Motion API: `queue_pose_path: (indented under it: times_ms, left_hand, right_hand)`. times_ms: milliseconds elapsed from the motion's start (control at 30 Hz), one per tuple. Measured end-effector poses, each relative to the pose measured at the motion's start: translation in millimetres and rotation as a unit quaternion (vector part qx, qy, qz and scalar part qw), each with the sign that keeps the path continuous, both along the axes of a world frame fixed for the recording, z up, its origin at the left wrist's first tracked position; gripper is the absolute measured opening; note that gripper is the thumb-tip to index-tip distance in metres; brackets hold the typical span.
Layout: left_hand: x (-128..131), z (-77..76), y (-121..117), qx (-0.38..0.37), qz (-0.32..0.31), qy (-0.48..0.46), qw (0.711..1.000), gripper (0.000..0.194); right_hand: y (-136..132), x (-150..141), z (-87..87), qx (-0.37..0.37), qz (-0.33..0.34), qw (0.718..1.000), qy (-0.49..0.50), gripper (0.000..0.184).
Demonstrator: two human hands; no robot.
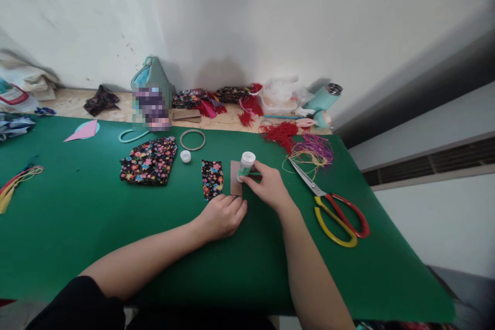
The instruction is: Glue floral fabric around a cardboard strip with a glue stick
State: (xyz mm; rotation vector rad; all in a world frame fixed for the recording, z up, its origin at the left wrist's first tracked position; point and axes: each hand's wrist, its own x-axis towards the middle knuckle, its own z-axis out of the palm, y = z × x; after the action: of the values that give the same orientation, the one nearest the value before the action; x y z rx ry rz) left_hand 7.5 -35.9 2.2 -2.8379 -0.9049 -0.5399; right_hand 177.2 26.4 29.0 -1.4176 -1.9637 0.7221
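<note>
My right hand is closed around a glue stick, a white tube with a green label. It stands nearly upright over the right side of a grey-brown cardboard strip; its lower end is partly hidden by my fingers. My left hand has its fingers curled and pressed together at the strip's near end, holding it on the table. Just left of the strip lies a rectangle of black floral fabric. The small white cap sits apart, farther left.
Large scissors with red and yellow handles lie open at right, beside purple and yellow threads. Folded floral fabric and a ring are at left. A pouch, red tassels and a bottle line the back.
</note>
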Motion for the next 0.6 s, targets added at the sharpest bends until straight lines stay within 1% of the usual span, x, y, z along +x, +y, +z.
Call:
queue_pose_path:
  times_ms: [67,133,200,267,333,367,400,433,467,567,600]
  left_hand:
    - [0.2,-0.2,0.0,0.004,0.000,-0.003,1.000,0.029]
    - [0.3,-0.5,-0.1,0.009,-0.001,-0.006,1.000,0.028]
    - [0.1,-0.8,-0.2,0.015,-0.003,-0.010,1.000,0.028]
    - [-0.5,-1.1,-0.2,0.020,-0.007,-0.014,1.000,0.028]
    - [-1.1,-1.3,0.2,0.023,-0.012,-0.016,1.000,0.027]
    - [-1.3,-1.3,0.5,0.024,-0.014,-0.016,0.999,0.027]
    - [-1.4,-1.2,0.8,0.024,-0.015,-0.017,0.999,0.027]
    - [-1.4,-1.1,1.0,0.024,-0.016,-0.017,0.999,0.027]
    - [-1.4,-0.9,1.3,0.025,-0.016,-0.017,0.999,0.027]
    - [-1.4,-0.1,1.6,0.030,-0.017,-0.017,0.999,0.027]
    - [-1.5,0.2,1.7,0.031,-0.017,-0.017,0.999,0.027]
  right_hand:
    - [-2.9,2.0,4.6,-0.022,0.017,1.000,-0.002,0.024]
    - [-4.1,4.9,7.5,-0.043,0.019,0.999,0.005,0.021]
    - [-3.6,8.4,8.0,-0.059,-0.005,0.997,0.059,0.024]
    - [-1.9,11.8,7.2,-0.068,-0.048,0.984,0.157,0.038]
    - [-0.2,14.6,6.5,-0.074,-0.084,0.959,0.261,0.064]
    - [0.5,15.7,6.6,-0.078,-0.092,0.946,0.302,0.075]
    - [0.9,16.7,7.0,-0.083,-0.094,0.934,0.333,0.083]
    - [1.1,17.5,7.6,-0.091,-0.090,0.926,0.356,0.084]
    - [1.1,18.3,8.4,-0.102,-0.083,0.918,0.373,0.080]
    - [0.7,20.3,10.2,-0.139,-0.069,0.900,0.408,0.056]
    - [0.6,20.8,10.5,-0.145,-0.070,0.894,0.418,0.050]
